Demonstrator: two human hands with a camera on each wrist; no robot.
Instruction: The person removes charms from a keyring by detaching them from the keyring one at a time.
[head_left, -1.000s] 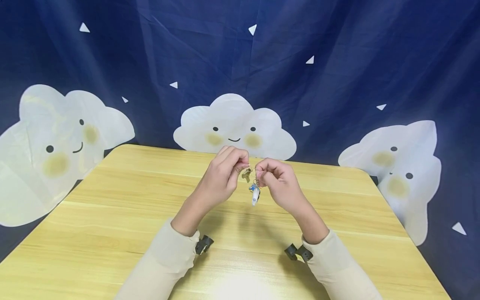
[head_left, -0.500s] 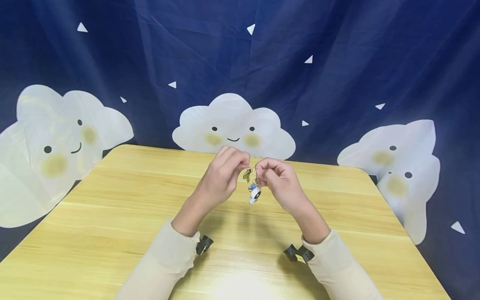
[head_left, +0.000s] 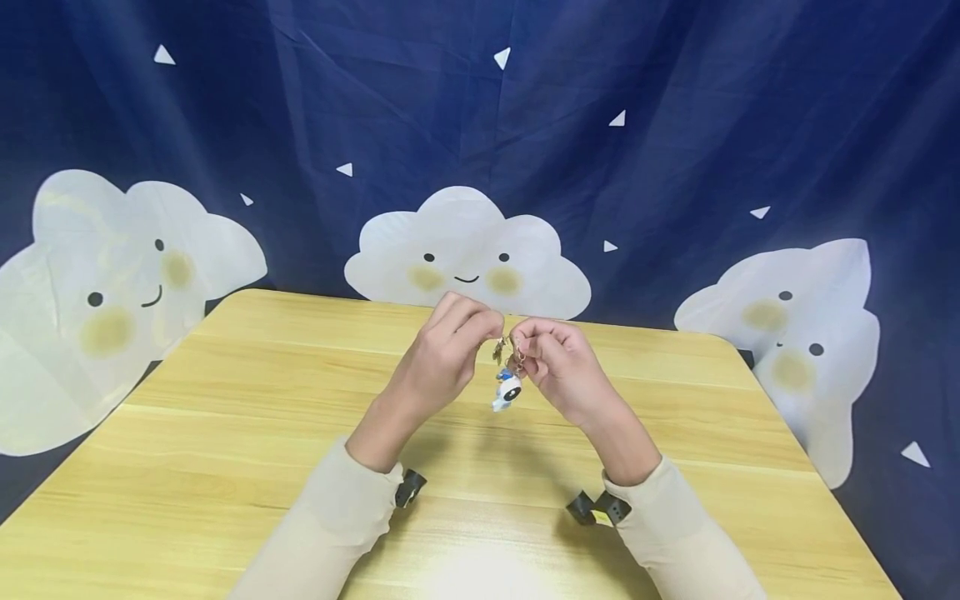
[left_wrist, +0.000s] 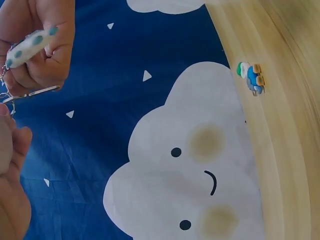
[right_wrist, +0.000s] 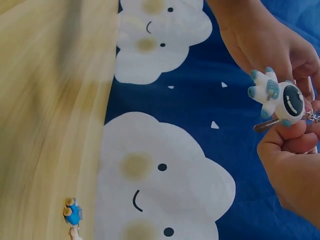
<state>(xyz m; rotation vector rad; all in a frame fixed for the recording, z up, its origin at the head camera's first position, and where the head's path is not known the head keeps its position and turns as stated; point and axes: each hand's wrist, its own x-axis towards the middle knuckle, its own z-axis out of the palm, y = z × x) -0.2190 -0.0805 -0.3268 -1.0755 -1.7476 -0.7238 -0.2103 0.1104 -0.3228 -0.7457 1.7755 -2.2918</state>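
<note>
My left hand (head_left: 435,358) pinches a metal key ring, from which a brass-coloured key (head_left: 498,351) hangs. Facing it, my right hand (head_left: 566,367) pinches the small chain (head_left: 520,358) of an astronaut keychain. Its white and teal astronaut charm (right_wrist: 285,100), with a dark face plate, dangles below the right fingers. In the right wrist view the key (right_wrist: 267,125) pokes out between the hands. Fingertips hide part of the ring, so how the chain and ring join cannot be made out.
A blue figurine (left_wrist: 254,75) with orange feet lies on the wooden table (head_left: 225,400) near its far edge, partly behind the charm in the head view. A dark blue curtain (head_left: 420,108) with white clouds stands behind the table.
The astronaut charm has turned, bringing its dark face plate toward the head camera, and swung slightly left. The key has turned edge-on. My left hand has shifted slightly right.
</note>
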